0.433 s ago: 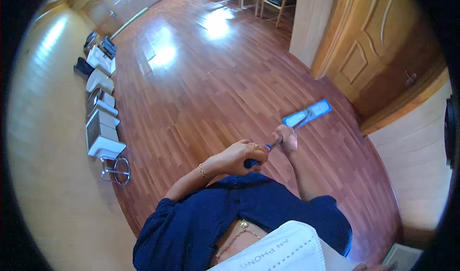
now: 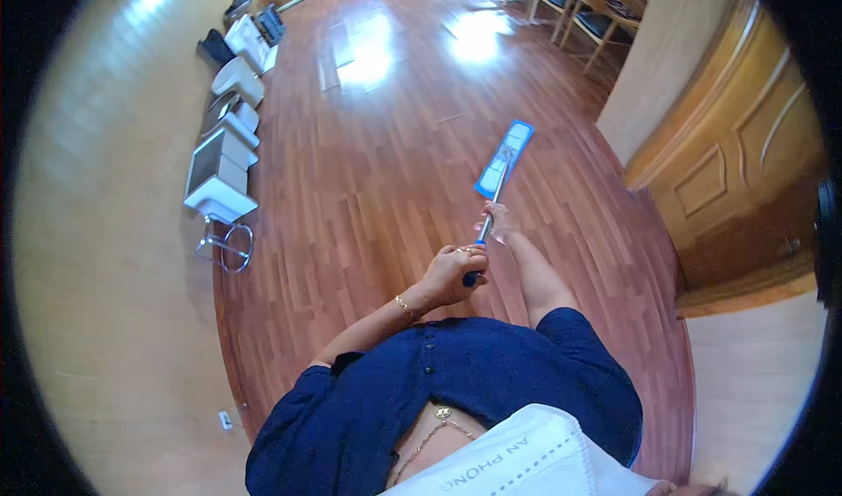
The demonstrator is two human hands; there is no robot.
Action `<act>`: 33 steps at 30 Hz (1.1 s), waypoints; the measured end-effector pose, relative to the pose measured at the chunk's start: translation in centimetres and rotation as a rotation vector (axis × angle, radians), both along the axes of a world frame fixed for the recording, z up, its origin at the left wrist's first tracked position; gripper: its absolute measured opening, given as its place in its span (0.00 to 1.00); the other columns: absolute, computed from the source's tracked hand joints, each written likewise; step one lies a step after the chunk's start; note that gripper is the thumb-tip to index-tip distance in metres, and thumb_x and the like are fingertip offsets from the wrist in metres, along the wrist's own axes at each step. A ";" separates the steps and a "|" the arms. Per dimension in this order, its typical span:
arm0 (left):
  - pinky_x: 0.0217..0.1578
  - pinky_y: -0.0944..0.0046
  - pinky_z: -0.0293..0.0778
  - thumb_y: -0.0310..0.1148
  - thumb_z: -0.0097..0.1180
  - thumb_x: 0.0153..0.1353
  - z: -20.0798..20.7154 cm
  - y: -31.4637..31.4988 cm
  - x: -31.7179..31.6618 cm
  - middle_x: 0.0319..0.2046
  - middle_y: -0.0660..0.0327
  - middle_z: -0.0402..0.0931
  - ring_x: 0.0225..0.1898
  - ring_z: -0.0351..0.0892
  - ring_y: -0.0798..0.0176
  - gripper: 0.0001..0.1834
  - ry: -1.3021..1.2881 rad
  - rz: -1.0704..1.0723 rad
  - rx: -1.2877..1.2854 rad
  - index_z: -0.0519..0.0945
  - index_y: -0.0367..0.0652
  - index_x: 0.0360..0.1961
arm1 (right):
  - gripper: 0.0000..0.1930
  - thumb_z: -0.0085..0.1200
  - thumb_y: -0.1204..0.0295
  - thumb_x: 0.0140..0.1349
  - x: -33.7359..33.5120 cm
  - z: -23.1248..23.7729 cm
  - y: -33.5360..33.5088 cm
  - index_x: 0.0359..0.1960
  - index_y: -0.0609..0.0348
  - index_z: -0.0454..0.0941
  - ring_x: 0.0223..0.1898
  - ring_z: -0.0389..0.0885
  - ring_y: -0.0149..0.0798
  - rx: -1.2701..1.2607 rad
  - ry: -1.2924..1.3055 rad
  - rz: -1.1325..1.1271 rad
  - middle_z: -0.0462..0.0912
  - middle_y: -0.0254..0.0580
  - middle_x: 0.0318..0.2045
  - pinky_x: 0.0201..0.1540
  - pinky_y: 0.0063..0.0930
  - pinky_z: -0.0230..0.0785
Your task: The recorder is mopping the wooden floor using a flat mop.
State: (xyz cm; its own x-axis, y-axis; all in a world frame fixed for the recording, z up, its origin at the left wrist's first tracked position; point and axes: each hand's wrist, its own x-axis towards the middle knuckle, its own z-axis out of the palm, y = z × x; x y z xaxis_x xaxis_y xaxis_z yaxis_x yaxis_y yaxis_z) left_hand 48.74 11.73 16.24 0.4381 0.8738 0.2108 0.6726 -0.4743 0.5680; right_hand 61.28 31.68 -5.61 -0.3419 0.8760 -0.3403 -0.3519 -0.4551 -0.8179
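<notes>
A flat mop with a blue-edged, pale rectangular head (image 2: 505, 159) rests on the wooden floor ahead of me. Its metal pole (image 2: 485, 230) slants back toward my body and ends in a blue grip. My left hand (image 2: 453, 272), with a ring and a bracelet, is wrapped round that grip near my waist. Farther down the pole, my right hand (image 2: 500, 221) closes round the metal with the arm stretched forward. Part of the right hand's fingers is hidden behind the pole.
Along the left wall stand white box-like units (image 2: 223, 176), a round chrome-framed stand (image 2: 230, 243) and a black bag (image 2: 219, 50). Wooden chairs with dark seats (image 2: 596, 24) stand at the far right. A wooden door (image 2: 737, 154) is on the right, beside a pale wall corner.
The mop head has swung leftward and farther forward, turning to point more away from me. Both hands follow the pole, the right one moving left. My view has turned right.
</notes>
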 end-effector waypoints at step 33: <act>0.61 0.44 0.57 0.33 0.70 0.45 13.2 -21.2 -15.0 0.34 0.61 0.83 0.46 0.82 0.56 0.09 -0.218 0.458 0.024 0.82 0.45 0.26 | 0.17 0.61 0.50 0.51 -23.5 5.6 -15.6 0.22 0.48 0.74 0.40 0.79 0.45 1.496 -0.725 0.819 0.80 0.36 0.27 0.43 0.44 0.64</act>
